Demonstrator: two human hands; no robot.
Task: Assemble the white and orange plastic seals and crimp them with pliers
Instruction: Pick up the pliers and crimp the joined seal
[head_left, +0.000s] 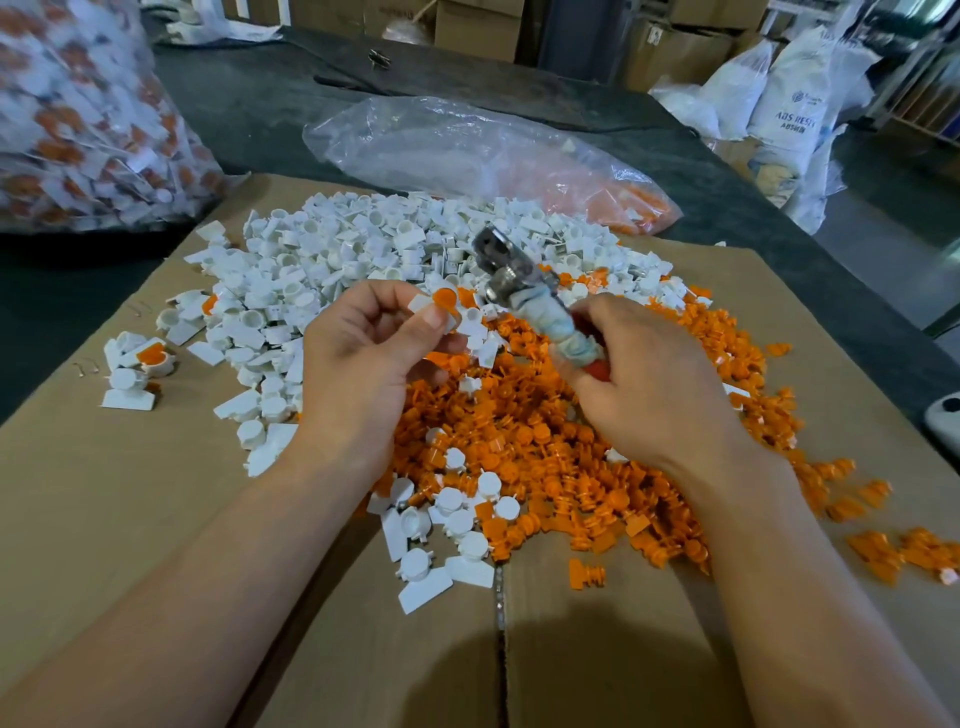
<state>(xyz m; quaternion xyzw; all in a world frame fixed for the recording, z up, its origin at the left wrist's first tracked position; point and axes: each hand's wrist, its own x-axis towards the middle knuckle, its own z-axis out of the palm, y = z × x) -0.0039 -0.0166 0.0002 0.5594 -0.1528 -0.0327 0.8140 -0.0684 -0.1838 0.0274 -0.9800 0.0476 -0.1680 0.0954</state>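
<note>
My left hand (371, 348) pinches a white seal with an orange insert (439, 305) between thumb and fingers, above the piles. My right hand (644, 374) grips the cloth-wrapped handles of metal pliers (511, 270), whose jaws point up and left, just right of the held seal. A heap of white seal bodies (332, 254) covers the far left of the flattened cardboard (130, 493). A heap of orange inserts (587, 467) lies under and right of my hands. A few seals with orange inserts fitted (143, 364) sit apart at the left.
A big clear bag of white-and-orange seals (78, 114) stands at the far left. A near-flat clear bag with some orange parts (493, 156) lies behind the piles. White sacks (789, 98) and cartons stand beyond the dark table (249, 98). A white object (945, 415) pokes in at right.
</note>
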